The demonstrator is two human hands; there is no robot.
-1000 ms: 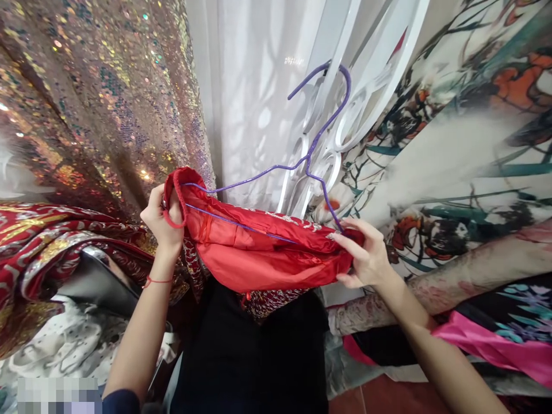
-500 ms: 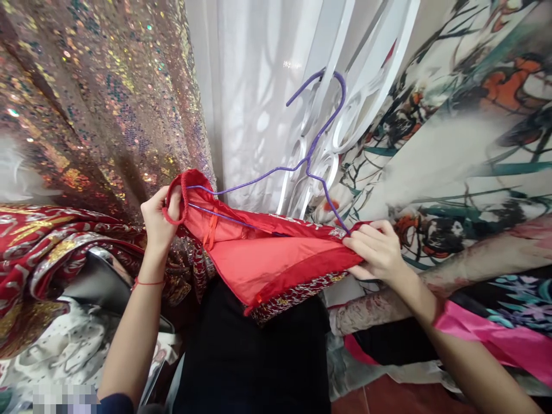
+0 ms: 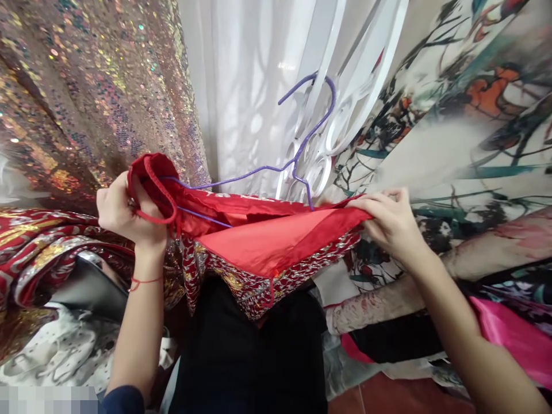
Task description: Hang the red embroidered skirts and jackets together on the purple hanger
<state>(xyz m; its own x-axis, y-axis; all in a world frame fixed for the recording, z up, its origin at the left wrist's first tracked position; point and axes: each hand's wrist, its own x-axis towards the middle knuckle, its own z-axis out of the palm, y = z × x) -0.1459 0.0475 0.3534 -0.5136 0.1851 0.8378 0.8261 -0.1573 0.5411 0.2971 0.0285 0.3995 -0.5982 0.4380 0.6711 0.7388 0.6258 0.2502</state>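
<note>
A small bright mark on the white curtain [image 3: 241,98] is too blurred to read. The red garment [image 3: 263,238] stretches across the view above the person's lap [image 3: 254,362], its long axis running left to right and its patterned lower corner pointing down at the lap. The purple hanger [image 3: 266,167] sits partly inside it, hook upward on a white scrollwork frame [image 3: 324,60], the hook's tip toward the left. The left hand [image 3: 129,210] has its fingers curled round the corded edge at one end; the right hand [image 3: 390,221] pinches the other end's edge between its fingers. Compared with half a second ago, the hands are wider apart, the right one higher, and the hanger's right arm stands clear of the right hand.
</note>
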